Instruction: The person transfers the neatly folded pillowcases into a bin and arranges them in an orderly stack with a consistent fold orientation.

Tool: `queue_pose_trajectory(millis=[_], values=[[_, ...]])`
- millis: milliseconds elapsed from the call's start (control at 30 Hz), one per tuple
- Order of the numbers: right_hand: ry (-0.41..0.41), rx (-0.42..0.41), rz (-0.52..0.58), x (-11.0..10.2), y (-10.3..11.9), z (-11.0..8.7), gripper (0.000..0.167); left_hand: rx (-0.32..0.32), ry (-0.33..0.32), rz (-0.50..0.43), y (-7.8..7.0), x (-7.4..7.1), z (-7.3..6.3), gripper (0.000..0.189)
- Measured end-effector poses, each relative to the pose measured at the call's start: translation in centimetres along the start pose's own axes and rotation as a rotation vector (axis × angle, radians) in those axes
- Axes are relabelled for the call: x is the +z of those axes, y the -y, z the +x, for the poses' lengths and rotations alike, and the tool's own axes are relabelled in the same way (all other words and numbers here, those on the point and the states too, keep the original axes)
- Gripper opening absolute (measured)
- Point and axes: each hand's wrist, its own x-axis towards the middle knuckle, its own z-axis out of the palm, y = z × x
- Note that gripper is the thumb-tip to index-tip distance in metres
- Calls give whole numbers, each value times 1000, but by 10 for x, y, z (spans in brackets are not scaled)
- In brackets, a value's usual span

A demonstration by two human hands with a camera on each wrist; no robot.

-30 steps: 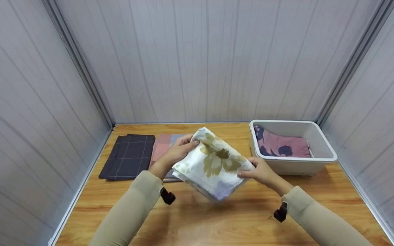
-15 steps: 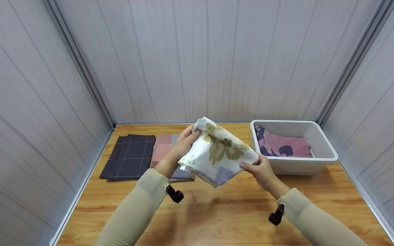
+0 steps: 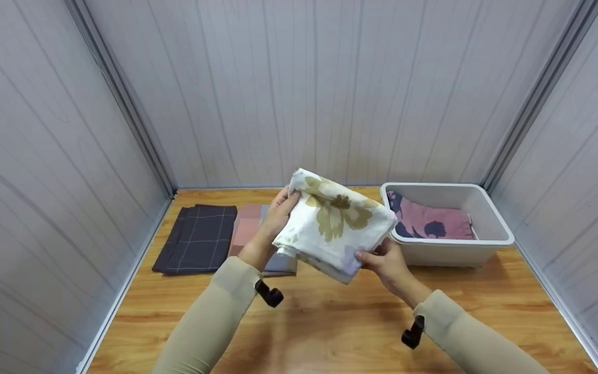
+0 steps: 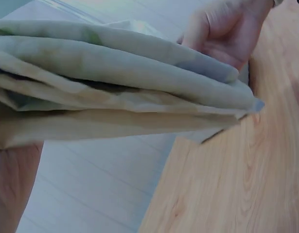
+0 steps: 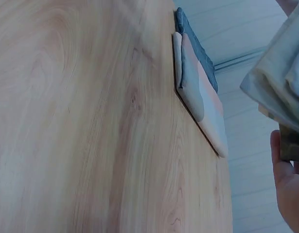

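Observation:
A folded white cloth (image 3: 338, 223) with a large olive-brown flower print is held up off the table between both hands. My left hand (image 3: 277, 214) grips its left edge, thumb on top and fingers behind it. Lower right, my right hand (image 3: 390, 267) pinches the edge, thumb on the printed face and fingers underneath. The left wrist view shows the cloth's edge (image 4: 139, 77) side-on, with several stacked layers, and the right hand (image 4: 227, 31) beyond it. Behind the left forearm lies a folded pink and grey-blue cloth (image 3: 247, 223), partly hidden.
A folded dark checked cloth (image 3: 195, 239) lies on the wooden table (image 3: 330, 332) at the left. At the right back stands a white bin (image 3: 444, 252) holding a folded pink cloth (image 3: 439, 221) with dark flowers. Pale panel walls (image 3: 299, 93) enclose the back and sides.
Both hands have raised the white flowered cloth away from me, toward the back wall. The right hand has shifted its grip from the right corner to the lower edge, and the cloth lies flatter.

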Motion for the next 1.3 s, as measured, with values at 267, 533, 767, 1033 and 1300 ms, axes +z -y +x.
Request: queue_pose_trajectory(millis=[267,533,767,1033,1300], values=[[-114,-31,-125,-9,16,1,53,-79,-114,147,16,-20,6,30],[-140,-122,-348,-20,34,4,51,-232,-194,328,31,-27,4,40],[-154,-107,-432,-33,53,9,52,-363,-68,367,31,-26,0,51],[-157,-109,-525,-46,73,17,47,-378,-8,356,35,-14,7,71],[-174,-108,-557,-64,90,25,48,-374,-26,414,38,2,16,73]])
